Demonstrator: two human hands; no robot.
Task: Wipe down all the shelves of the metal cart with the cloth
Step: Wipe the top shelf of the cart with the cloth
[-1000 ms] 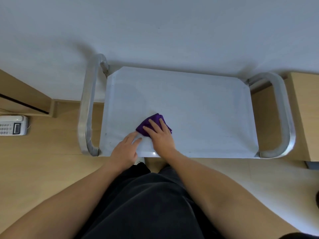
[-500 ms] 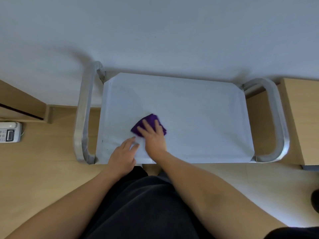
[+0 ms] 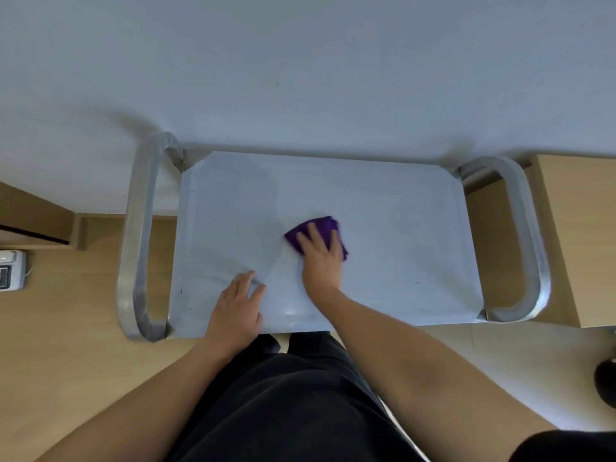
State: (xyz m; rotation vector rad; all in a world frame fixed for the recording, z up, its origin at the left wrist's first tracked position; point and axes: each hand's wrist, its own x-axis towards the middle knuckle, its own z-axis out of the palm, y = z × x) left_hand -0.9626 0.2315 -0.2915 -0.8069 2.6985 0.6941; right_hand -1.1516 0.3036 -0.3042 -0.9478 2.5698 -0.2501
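We look straight down on the top shelf of a silver metal cart [image 3: 383,201], which stands against a pale wall [image 3: 300,61] on a light wooden floor [image 3: 66,345]. A small purple cloth [image 3: 330,225] lies near the middle of that shelf, a little towards its front. Our right hand [image 3: 321,261] presses flat on the cloth, its fingers [image 3: 313,233] straight and slightly spread, gripping nothing. Our left hand [image 3: 236,305] rests on the bare shelf by the front edge, left of the cloth and apart from it, fingers [image 3: 248,281] loosely extended. Curved tubular handles [image 3: 140,228] loop out at both ends of the cart. A white device [image 3: 11,268] lies on the floor at far left.
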